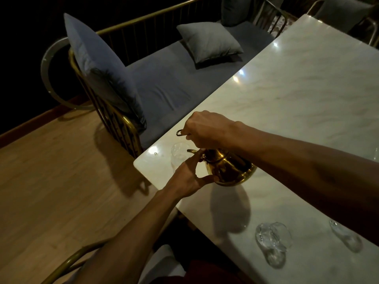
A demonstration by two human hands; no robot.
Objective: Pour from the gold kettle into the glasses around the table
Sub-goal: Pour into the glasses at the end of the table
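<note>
Here the right hand (207,130) clasps the handle of the gold kettle (227,169), tilted over a glass (180,154) at the tabletop (297,89) corner; the left hand (188,179) steadies its belly and spout. Polished metal looks slippery and heavy; the glass seems fragile.

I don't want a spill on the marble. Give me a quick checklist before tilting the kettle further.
1. Right hand has a grip on the handle: ok.
2. Left hand steadies the gold kettle body: ok.
3. Spout over the corner glass: ok.
4. Glass standing upright: ok.
5. Glass fill level: cannot tell.
6. Near glasses clear of the arms: ok.
</note>
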